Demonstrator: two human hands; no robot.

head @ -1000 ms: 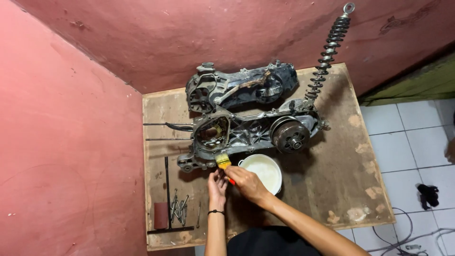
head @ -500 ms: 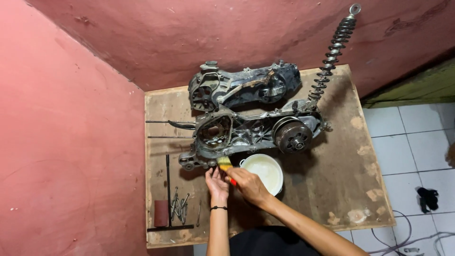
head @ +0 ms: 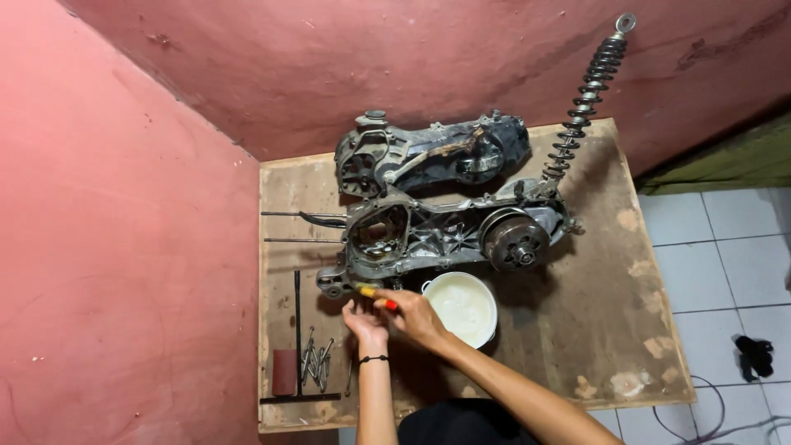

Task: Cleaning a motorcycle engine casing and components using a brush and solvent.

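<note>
Bench (head: 577,363) carries engine casing (head: 445,235) flat mid-board for access, white bowl (head: 463,306) just beside it toward the near edge, right hand (head: 416,317) fingers clamped on a small brush (head: 375,294) at the casing's lower lug, left hand (head: 362,320) fingers loosely curled, steadying beneath.

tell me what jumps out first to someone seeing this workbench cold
The stripped engine case lies across the middle of the wooden table, with a second dark cover behind it and a coil shock absorber slanting up to the pink wall. At the case's near edge, the right hand holds a yellow-and-red tool beside the left hand, next to a white bowl.
</note>
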